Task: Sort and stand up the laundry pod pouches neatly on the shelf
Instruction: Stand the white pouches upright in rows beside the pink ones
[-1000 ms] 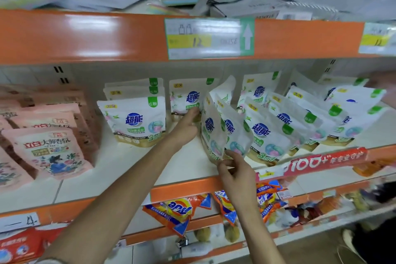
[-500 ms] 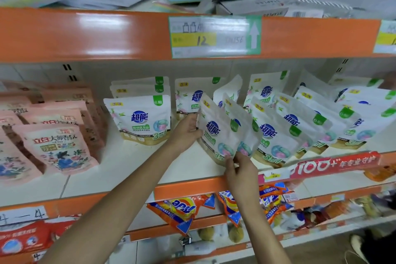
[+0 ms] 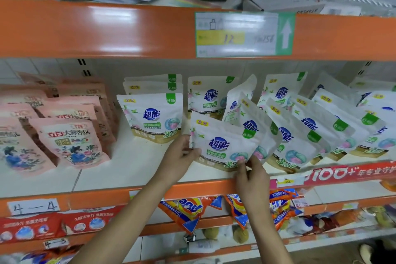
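A white laundry pod pouch (image 3: 222, 143) with a blue logo faces me at the front of the white shelf (image 3: 132, 169). My left hand (image 3: 182, 156) grips its left edge. My right hand (image 3: 250, 169) pinches its lower right corner. Behind it a second pouch (image 3: 255, 124) leans left. A neat upright stack of the same pouches (image 3: 152, 115) stands to the left, and another upright pouch (image 3: 207, 96) stands at the back. To the right, several white pouches (image 3: 317, 126) lean and overlap in a messy row.
Pink pouches (image 3: 70, 141) fill the shelf's left side. An orange shelf edge with a price label (image 3: 242, 34) hangs above. The lower shelf holds orange detergent bags (image 3: 188, 210). A red banner (image 3: 347, 173) runs along the front edge at right.
The pouch in my hands has turned from tilted to facing front and come lower and left toward the shelf's front. Both hands moved with it.
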A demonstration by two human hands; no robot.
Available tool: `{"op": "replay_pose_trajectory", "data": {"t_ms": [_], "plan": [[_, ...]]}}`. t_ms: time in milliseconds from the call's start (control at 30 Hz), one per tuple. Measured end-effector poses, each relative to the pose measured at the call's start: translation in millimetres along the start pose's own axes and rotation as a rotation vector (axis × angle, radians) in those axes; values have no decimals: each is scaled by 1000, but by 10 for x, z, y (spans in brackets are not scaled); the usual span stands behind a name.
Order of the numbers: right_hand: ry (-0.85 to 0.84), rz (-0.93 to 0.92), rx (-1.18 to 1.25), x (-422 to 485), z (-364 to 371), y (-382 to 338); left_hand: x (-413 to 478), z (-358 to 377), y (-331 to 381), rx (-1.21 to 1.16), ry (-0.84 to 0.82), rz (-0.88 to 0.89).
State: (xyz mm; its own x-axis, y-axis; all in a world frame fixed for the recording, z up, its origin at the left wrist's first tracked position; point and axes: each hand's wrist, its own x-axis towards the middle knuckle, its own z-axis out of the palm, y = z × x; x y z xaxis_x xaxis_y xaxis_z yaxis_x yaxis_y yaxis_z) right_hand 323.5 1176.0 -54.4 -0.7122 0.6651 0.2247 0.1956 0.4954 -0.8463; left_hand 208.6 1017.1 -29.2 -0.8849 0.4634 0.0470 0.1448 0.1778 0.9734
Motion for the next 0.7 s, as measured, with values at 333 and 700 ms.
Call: {"op": "replay_pose_trajectory", "data": {"t_ms": [333,700], "plan": [[-298,-37,101,-13,361,-309,-323,-584,-178,7,202,-11],[-383,-140,130,25,868,-633,-409,-1050,-294,25,382,-17]]}}
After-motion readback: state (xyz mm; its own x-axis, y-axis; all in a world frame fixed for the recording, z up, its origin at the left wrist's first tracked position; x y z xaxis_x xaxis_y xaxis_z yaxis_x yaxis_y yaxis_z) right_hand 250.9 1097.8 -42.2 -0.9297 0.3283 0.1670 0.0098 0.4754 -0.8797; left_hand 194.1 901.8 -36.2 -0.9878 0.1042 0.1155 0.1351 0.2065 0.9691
